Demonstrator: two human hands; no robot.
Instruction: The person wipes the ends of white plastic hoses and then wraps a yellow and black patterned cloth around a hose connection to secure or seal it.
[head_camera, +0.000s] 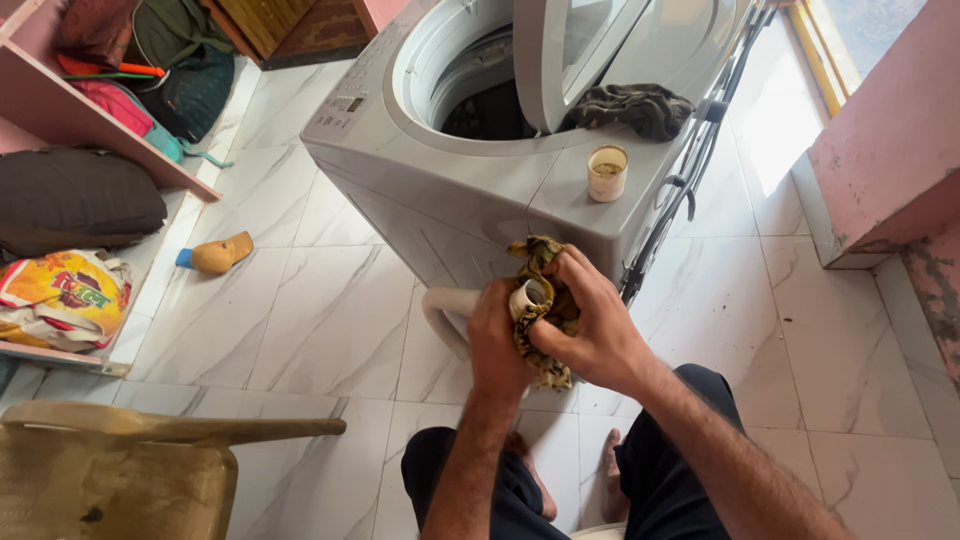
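I hold the open end of a pale grey hose (447, 303) that curves out from the side of a grey top-loading washing machine (450, 190). My left hand (499, 342) grips the hose just behind its mouth. My right hand (590, 322) presses a dark patterned rag (548, 300) around and against the hose end. The machine's lid (560, 50) stands open, with dark laundry in the drum.
A small cup (607, 172) and a dark cloth (632, 106) sit on the machine top. Cables hang down its right side. Pink shelves (60, 110) with bags stand at left, a yellow plastic chair (120, 470) at lower left, a small brush (218, 254) on the tiled floor.
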